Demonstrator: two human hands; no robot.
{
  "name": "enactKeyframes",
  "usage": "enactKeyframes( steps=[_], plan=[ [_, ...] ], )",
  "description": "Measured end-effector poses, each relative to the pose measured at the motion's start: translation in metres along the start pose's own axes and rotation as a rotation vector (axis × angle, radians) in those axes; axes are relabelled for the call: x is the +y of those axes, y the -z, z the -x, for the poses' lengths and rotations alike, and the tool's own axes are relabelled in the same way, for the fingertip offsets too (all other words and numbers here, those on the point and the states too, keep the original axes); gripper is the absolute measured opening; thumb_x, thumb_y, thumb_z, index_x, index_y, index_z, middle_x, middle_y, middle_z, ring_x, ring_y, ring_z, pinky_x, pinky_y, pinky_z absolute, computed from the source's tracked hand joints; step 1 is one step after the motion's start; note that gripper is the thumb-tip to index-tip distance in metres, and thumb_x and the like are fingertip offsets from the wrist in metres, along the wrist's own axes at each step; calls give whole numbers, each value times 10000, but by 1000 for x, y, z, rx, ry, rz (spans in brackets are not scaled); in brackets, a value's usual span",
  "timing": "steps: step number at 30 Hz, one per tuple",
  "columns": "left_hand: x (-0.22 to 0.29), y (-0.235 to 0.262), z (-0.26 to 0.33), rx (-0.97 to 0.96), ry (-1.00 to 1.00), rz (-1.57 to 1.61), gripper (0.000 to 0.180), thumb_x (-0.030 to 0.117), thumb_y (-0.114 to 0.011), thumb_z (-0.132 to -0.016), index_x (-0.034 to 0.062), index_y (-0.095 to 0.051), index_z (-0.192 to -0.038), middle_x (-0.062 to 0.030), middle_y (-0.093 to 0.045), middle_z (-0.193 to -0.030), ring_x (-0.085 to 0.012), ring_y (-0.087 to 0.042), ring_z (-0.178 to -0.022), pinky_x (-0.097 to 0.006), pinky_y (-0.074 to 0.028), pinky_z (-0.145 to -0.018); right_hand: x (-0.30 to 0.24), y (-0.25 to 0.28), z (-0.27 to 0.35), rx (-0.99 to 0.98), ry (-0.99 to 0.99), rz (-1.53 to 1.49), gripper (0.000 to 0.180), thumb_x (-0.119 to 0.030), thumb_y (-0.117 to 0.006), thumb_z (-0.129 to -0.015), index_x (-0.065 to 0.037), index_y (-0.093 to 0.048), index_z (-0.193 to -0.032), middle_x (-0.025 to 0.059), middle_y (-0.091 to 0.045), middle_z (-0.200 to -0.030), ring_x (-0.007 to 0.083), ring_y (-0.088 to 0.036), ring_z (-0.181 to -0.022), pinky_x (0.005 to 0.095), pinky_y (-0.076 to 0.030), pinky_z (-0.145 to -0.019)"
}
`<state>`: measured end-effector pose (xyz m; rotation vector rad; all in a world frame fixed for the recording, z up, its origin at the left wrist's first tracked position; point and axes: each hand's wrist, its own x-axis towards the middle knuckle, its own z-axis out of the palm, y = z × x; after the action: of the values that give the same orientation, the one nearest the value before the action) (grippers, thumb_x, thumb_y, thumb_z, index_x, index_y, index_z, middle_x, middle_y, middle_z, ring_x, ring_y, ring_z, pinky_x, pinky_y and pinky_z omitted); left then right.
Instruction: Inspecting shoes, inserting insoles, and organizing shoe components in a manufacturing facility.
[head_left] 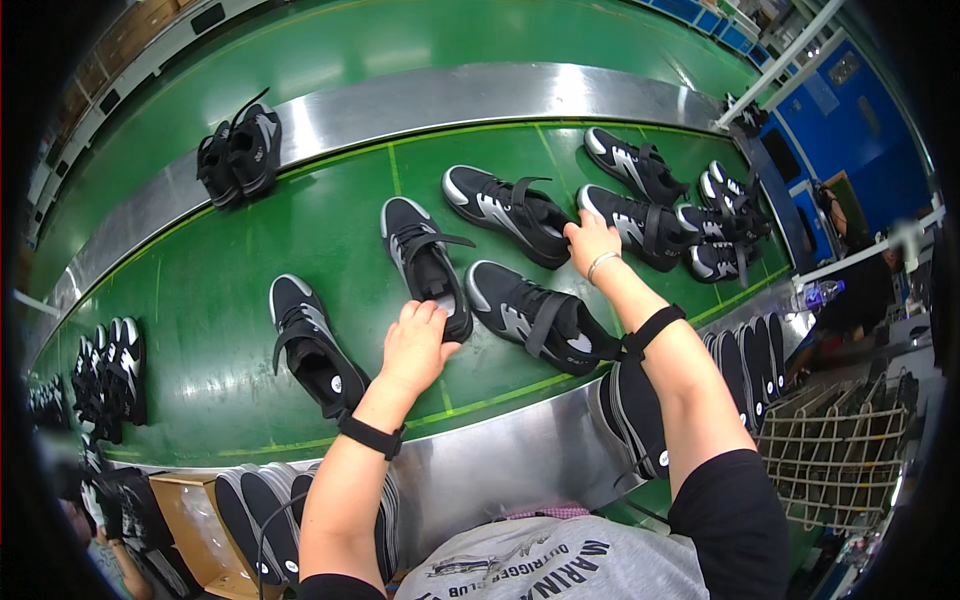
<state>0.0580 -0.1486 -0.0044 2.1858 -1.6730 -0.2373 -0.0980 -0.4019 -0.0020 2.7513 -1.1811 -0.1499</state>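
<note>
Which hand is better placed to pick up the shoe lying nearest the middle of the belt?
Left. The left hand already rests on the heel of that black shoe. The right hand is stretched farther out, touching another black shoe.

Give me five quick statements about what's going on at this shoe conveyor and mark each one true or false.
1. The left hand rests on the heel end of a black shoe on the green belt. True.
2. The right hand is holding a spray bottle. False: it reaches between black shoes farther along the belt, touching the heel of one.
3. The shoes on the belt are red. False: they are black with grey and white trim.
4. A black band sits on the left wrist. True.
5. The belt carries a single shoe. False: many shoes lie on it, including a pair near the far metal rail.
</note>
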Motion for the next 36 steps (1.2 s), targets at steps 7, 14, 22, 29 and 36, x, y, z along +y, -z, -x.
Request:
enactKeyframes(
  steps=[7,14,22,29,36],
  plan=[
    [18,-3,21,-159,43,-113,270,117,-669,-619,65,-549,-855,-65,-508,-926,-258,-501,-856,-366,-443,-711,40,33,59,-482,326,107,379,-319,-602,-665,-136,-596,-997,107,-477,-1095,278,-391,-1075,434,-348,-852],
    [57,-21,38,-140,144,12,279,105,-655,-640,54,-544,-890,-92,-505,-956,-290,-514,-864,-380,-454,-723,14,12,77,-296,142,45,369,-361,-561,-677,-58,-637,-872,112,-604,-905,259,-411,-1045,454,-278,-887],
    [59,-12,44,143,238,450,239,105,-586,-610,40,-552,-837,-106,-535,-835,-281,-506,-836,-366,-407,-778,78,-1,78,-371,-81,-39,372,-425,-514,-753,-104,-641,-892,71,-611,-953,245,-488,-1005,492,-287,-859],
    [36,-25,0,64,71,21,918,87,-708,-512,-2,-215,-1281,-161,-451,-1100,-320,-421,-1042,-405,-282,-932,164,10,175,-69,-189,-574,369,-329,-615,-680,-78,-539,-940,114,-564,-934,266,-502,-960,391,-365,-814],
    [19,-27,-15,320,33,225,230,15,-547,-646,11,-472,-863,-150,-519,-883,-306,-510,-845,-353,-408,-752,169,6,285,-206,-361,-297,544,-320,-736,-558,-83,-473,-972,101,-528,-958,276,-509,-923,390,-379,-775]
  ],
)
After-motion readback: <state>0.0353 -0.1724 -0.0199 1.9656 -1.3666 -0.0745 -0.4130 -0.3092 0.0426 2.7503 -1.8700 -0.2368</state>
